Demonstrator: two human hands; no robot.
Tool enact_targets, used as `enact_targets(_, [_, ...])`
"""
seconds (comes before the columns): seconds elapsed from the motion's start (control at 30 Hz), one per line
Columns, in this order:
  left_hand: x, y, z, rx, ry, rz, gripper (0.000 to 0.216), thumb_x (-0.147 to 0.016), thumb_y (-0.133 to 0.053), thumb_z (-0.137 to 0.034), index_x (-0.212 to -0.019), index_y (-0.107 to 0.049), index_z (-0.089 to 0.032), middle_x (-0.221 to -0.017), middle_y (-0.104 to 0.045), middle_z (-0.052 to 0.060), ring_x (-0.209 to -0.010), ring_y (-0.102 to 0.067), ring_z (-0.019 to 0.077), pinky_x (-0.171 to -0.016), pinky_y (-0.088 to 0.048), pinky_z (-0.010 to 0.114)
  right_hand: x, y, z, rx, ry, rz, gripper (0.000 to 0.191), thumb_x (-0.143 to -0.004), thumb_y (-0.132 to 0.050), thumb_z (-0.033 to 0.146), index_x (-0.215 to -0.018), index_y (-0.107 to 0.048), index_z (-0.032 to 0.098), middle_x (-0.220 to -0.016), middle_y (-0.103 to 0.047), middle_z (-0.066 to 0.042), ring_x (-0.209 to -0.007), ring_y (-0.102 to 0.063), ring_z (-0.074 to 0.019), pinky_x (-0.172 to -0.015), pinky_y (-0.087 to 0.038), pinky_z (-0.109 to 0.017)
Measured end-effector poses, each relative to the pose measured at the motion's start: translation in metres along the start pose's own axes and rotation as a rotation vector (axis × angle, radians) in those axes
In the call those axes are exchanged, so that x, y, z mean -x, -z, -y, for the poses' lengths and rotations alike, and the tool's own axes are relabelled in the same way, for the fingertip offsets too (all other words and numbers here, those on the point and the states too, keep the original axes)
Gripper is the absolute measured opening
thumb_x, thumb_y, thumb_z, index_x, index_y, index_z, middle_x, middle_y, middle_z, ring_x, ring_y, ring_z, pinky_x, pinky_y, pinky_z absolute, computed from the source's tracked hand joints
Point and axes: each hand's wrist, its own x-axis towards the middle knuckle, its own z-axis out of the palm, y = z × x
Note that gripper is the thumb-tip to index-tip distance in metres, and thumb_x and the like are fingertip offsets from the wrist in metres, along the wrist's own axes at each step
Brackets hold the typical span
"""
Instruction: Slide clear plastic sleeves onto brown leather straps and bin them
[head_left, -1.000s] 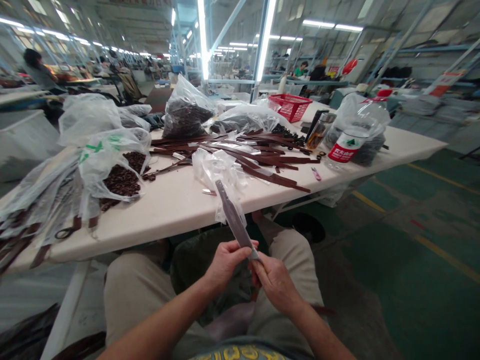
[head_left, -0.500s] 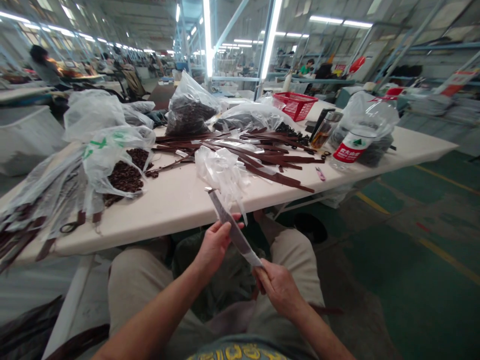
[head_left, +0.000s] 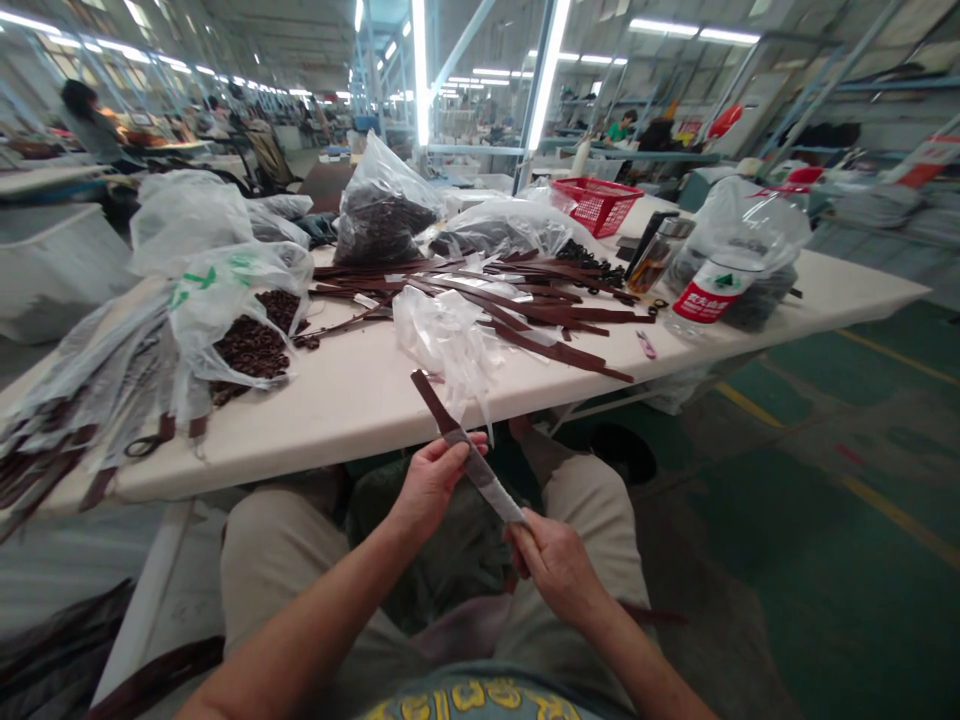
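My two arms reach up from the bottom of the frame. My left arm slants in from the lower left, and my right arm slants in from the lower right. Both are bent a little, and my hands come close to each other just below the middle, but they do not touch.

My left hand [head_left: 435,485] is the higher one. My thumb lies on top of a brown strap [head_left: 486,484] and my fingers go under it, so I pinch it near its middle. My right hand [head_left: 553,562] is lower and a bit to the right. Its fingers curl in and hold the low end of the strap, with the back of my hand facing up. I cannot see all of those fingertips.

The strap is in the middle of the frame. It tilts, with its bare brown top end up and left, by the edge of the white table [head_left: 352,405]. Its lower part looks grey and pale. Crumpled clear plastic [head_left: 442,335] is just above it, and many brown strips [head_left: 559,318] lie behind that. My knees [head_left: 289,530] are under my arms.
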Motion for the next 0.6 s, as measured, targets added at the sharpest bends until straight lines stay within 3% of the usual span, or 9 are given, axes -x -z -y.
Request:
enact_targets(0.13, [0.007,-0.002,0.01,-0.117,0.088,0.09,0.032,-0.074,-0.078,-0.034,-0.097,-0.077,-0.012,-0.092,-0.075,0.011,-0.085,-0.066,0.0211,-0.082,-0.049,0.03,-0.004,0.003,0.001,0.025,0.014,-0.031,0.036,-0.099,-0.033,0.04,-0.076,-0.053,0.021,-0.06,-0.059,0.001,-0.056,-0.056,-0.0133,-0.058,-0.037,-0.025])
enact_targets(0.23, [0.004,0.001,0.004,-0.083,0.026,0.039,0.037,-0.069,-0.082,-0.035,-0.099,-0.077,-0.015,-0.098,-0.075,0.009,-0.088,-0.066,0.0202,-0.083,-0.049,0.029,-0.005,0.012,-0.002,0.051,-0.006,0.01,0.035,-0.098,-0.034,0.04,-0.076,-0.054,0.021,-0.06,-0.06,0.001,-0.056,-0.055,-0.0138,-0.058,-0.037,-0.025])
enact_targets(0.37, [-0.011,0.011,-0.011,-0.018,-0.039,-0.08,0.033,-0.064,-0.084,-0.039,-0.085,-0.078,-0.015,-0.082,-0.075,0.006,-0.075,-0.066,0.0157,-0.074,-0.051,0.026,-0.006,0.024,-0.002,0.054,-0.05,0.118,0.032,-0.097,-0.037,0.038,-0.075,-0.053,0.021,-0.063,-0.062,0.0,-0.058,-0.057,-0.0142,-0.059,-0.038,-0.025])
enact_targets(0.5, [-0.013,0.013,-0.011,-0.156,-0.024,-0.062,0.03,-0.067,-0.083,-0.037,-0.085,-0.078,-0.013,-0.077,-0.074,0.005,-0.067,-0.064,0.0138,-0.066,-0.049,0.024,-0.011,0.027,0.008,-0.033,-0.039,0.132,0.023,-0.094,-0.046,0.04,-0.084,-0.056,0.021,-0.07,-0.065,0.001,-0.064,-0.06,-0.0143,-0.061,-0.039,-0.024])
enact_targets(0.6, [-0.007,0.011,-0.007,-0.194,-0.021,-0.06,0.029,-0.067,-0.082,-0.036,-0.084,-0.078,-0.013,-0.075,-0.074,0.005,-0.065,-0.063,0.0136,-0.065,-0.049,0.024,-0.013,0.026,0.015,-0.079,-0.061,0.141,0.031,-0.094,-0.044,0.041,-0.073,-0.053,0.021,-0.064,-0.063,0.001,-0.059,-0.058,-0.0131,-0.059,-0.039,-0.023])
